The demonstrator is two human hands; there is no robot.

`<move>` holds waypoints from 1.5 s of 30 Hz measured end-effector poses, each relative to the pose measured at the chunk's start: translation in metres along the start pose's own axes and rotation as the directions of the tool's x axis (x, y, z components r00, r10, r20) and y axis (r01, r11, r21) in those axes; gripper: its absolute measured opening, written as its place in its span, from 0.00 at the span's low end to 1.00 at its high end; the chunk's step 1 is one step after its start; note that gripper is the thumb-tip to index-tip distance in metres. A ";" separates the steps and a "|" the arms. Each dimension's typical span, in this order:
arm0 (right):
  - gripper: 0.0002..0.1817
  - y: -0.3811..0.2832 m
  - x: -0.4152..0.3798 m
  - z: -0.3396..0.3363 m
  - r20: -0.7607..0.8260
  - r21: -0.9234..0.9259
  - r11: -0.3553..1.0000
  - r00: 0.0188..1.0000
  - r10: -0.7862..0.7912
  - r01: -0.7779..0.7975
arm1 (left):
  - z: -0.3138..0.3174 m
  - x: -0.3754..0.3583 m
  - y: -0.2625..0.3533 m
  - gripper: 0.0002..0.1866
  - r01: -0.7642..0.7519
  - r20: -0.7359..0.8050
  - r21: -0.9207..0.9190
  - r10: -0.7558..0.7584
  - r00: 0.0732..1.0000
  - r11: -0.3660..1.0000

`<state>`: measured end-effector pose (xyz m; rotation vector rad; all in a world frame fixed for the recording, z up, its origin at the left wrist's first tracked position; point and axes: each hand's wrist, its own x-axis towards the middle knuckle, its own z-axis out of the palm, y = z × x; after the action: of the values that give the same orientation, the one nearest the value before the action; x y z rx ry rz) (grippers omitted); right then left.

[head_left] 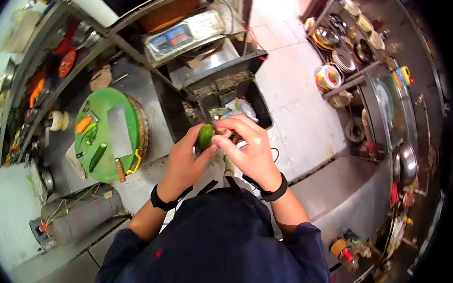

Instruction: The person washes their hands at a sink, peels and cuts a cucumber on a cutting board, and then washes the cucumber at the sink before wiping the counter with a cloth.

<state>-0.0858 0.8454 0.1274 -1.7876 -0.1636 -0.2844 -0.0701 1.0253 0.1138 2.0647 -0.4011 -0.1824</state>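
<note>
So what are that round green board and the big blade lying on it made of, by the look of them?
The round board has a matte green top, likely plastic, over what looks like a wooden block, going by its brown ridged edge. The cleaver looks like dull grey steel, flat and faintly reflective, with what seems a wooden handle.

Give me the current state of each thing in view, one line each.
Left hand: closed around the green vegetable.
Right hand: fingertips on the green vegetable's top end.
Green vegetable: held upright over the black bin.
Black bin: open, scraps inside.
Cleaver: lying flat on the cutting board, unheld.
Cutting board: green, vegetable pieces scattered on it.
Scale: display lit, digits unreadable.
</note>
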 end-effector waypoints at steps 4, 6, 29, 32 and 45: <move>0.09 0.006 -0.009 -0.008 -0.111 -0.081 0.997 0.994 -0.019 0.010 | 0.021 0.018 0.000 0.25 -0.208 0.062 -0.033 0.210 0.976 0.978; 0.04 0.007 -0.018 -0.021 -0.225 -0.218 0.976 0.971 -0.080 0.029 | 0.031 0.024 0.011 0.25 -0.302 0.119 0.027 0.297 0.947 0.953; 0.10 0.031 -0.155 -0.347 -0.796 -0.138 0.966 0.605 0.023 -0.219 | 0.349 0.105 0.246 0.23 -0.251 0.747 -0.187 0.303 0.592 0.950; 0.13 0.032 -0.163 -0.387 -0.820 0.024 0.988 0.562 0.107 -0.154 | 0.394 0.118 0.261 0.23 -0.313 0.734 -0.296 0.425 0.531 0.902; 0.10 0.101 -0.104 -0.578 -0.968 -0.009 0.988 0.248 0.030 -0.153 | 0.591 0.231 0.340 0.25 -0.477 0.621 -0.412 0.623 0.476 0.776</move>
<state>-0.2195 0.2643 0.1269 -1.3846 0.8978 -1.3049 -0.0965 0.3065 0.1181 1.4758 -1.4895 -0.6389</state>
